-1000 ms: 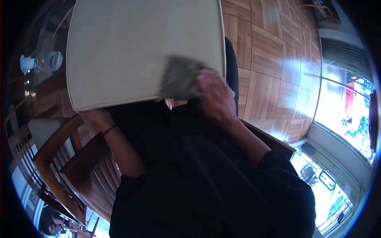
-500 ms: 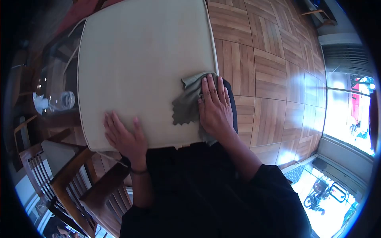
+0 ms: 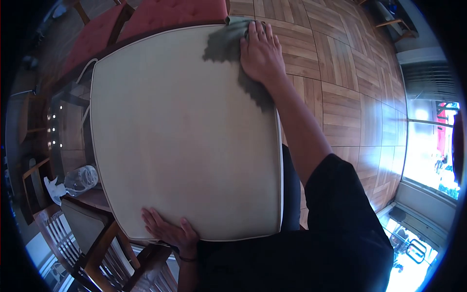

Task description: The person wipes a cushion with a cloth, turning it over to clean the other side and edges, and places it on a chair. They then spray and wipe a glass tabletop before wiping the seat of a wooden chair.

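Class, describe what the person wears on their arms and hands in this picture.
Neither hand is gloved. Above the right hand, the arm is bare up to a loose black sleeve near the elbow. The left hand has a thin dark band round its wrist.
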Available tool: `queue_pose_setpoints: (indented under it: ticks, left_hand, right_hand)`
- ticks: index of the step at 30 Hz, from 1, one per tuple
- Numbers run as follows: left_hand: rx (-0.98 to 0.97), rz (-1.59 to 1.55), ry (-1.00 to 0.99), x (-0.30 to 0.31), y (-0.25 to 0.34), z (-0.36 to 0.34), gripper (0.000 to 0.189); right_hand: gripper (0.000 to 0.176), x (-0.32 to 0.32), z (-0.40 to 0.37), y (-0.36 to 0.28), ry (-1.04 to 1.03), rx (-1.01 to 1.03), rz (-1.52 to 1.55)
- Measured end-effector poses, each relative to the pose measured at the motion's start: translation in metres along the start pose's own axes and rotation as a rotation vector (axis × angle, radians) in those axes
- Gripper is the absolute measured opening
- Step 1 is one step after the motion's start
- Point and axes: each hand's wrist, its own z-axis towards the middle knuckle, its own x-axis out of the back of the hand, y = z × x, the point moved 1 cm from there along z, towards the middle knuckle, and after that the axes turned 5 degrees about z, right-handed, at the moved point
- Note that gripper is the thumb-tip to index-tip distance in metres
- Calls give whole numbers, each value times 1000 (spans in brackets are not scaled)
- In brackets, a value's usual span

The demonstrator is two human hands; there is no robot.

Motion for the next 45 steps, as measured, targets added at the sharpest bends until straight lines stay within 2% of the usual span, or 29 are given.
queue_pose_setpoints:
  ticks: [4,9,22,25,28,32,42,45]
  left_hand:
    - [-3,-7,2,-1,0,-1,82]
    - [28,-51,-20,-1,0,-3,81]
    - [27,-127,42,-7,-5,-6,81]
    - [63,-138,70,-9,-5,-7,80]
    - [68,-140,90,-9,-4,-5,79]
    - [59,-131,89,-7,-3,-2,80]
    - [52,-80,78,1,4,0,79]
    - [39,-66,98,1,5,1,78]
  right_hand:
    - [61,-1,13,0,-8,19,-34]
    - [60,-11,-3,-39,-80,226,-109]
    - [61,-139,23,-296,-304,625,-78]
    - [60,-156,23,-328,-295,663,-101]
    - [59,-149,23,-314,-307,617,36]
    - [57,-126,16,-271,-281,553,-7]
    - [58,-24,7,-72,-168,227,-77]
    - [59,-10,2,-42,-102,180,-73]
